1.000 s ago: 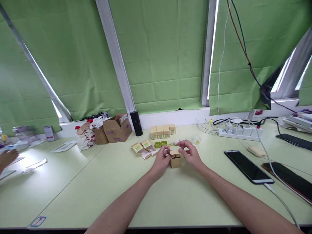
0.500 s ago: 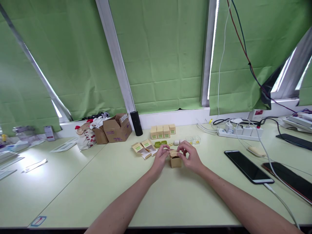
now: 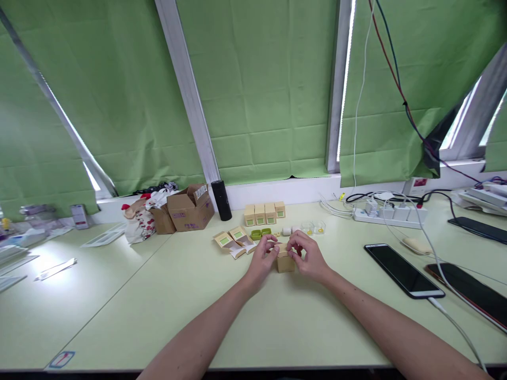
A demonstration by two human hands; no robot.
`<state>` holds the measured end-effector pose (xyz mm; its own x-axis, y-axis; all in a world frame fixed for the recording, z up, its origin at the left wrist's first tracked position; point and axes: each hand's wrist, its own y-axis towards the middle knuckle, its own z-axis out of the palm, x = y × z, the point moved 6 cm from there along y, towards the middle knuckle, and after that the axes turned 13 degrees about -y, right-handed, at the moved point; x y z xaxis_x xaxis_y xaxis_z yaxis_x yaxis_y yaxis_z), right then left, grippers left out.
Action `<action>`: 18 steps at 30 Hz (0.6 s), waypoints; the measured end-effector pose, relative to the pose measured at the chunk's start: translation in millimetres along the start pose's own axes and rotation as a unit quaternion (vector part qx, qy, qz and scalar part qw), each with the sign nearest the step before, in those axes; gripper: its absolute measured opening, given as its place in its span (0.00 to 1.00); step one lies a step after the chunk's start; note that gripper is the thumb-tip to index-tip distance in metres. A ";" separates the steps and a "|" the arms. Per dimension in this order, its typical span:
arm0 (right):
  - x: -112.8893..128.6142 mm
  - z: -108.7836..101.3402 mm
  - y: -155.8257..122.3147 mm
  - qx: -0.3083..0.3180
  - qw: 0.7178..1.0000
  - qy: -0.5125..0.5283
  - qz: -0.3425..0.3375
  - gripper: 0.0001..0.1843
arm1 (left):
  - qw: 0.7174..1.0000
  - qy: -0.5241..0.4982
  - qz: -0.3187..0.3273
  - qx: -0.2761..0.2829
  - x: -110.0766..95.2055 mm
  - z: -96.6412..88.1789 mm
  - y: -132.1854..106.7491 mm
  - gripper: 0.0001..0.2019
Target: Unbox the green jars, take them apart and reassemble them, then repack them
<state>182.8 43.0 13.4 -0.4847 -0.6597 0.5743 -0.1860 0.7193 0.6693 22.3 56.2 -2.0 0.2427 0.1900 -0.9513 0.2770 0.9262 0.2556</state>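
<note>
Between my hands a small brown cardboard box (image 3: 285,264) stands upright on the table, its lid flap folded down nearly level. My left hand (image 3: 262,259) grips the box's left upper edge with thumb and fingers. On the other side my right hand (image 3: 308,255) pinches the right upper edge by the lid. Just beyond are two green containers (image 3: 261,234), small white cylinders (image 3: 291,231) and clear round containers with yellow bits (image 3: 312,228). Flattened boxes with green labels (image 3: 235,241) lie to the left of my left hand.
Several closed small boxes (image 3: 264,213) stand in a row at the back. Left of them are a black cylinder (image 3: 221,200) and an open carton (image 3: 190,210). On the right lie a phone (image 3: 404,270) on a cable, a second phone (image 3: 471,290) and a power strip (image 3: 390,216).
The lid of the small box has come down, covering the dark gap that showed at its top front. Both hands have shifted only slightly.
</note>
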 end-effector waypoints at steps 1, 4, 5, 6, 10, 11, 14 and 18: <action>-0.6 0.3 -0.1 0.002 1.000 -0.001 0.002 0.05 | 1.000 0.002 0.002 0.000 -0.2 0.1 -0.1 0.24; -1.9 0.8 -0.1 0.010 1.000 -0.001 0.012 0.04 | 1.000 0.008 0.006 -0.002 -2.0 0.9 -0.9 0.24; -1.6 0.8 0.0 0.013 1.000 0.002 0.015 0.04 | 1.000 0.007 0.005 -0.002 -2.7 1.2 -1.3 0.24; -0.8 0.5 0.4 0.014 1.000 0.006 0.017 0.04 | 1.000 0.006 0.003 -0.002 -3.2 1.5 -1.8 0.24; 1.2 -1.8 2.7 0.000 0.999 0.024 0.037 0.04 | 1.000 -0.001 -0.010 0.001 -3.2 2.0 -3.4 0.24; 0.3 -2.1 3.2 -0.005 0.998 0.027 0.050 0.03 | 1.000 -0.001 -0.012 0.002 -2.9 2.0 -3.7 0.23; -4.9 -0.8 4.0 -0.007 0.996 0.035 0.087 0.04 | 1.000 0.004 -0.012 0.004 -2.3 1.9 -4.1 0.23; -10.4 3.3 3.1 0.003 0.994 0.040 0.106 0.08 | 1.000 0.002 -0.015 0.004 -1.1 2.0 -4.6 0.23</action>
<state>184.4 52.8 8.0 -0.4438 -0.5081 0.7381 -0.0922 0.8452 0.5264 22.6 51.1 -1.8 0.2308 0.1642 -0.9591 0.2920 0.9286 0.2292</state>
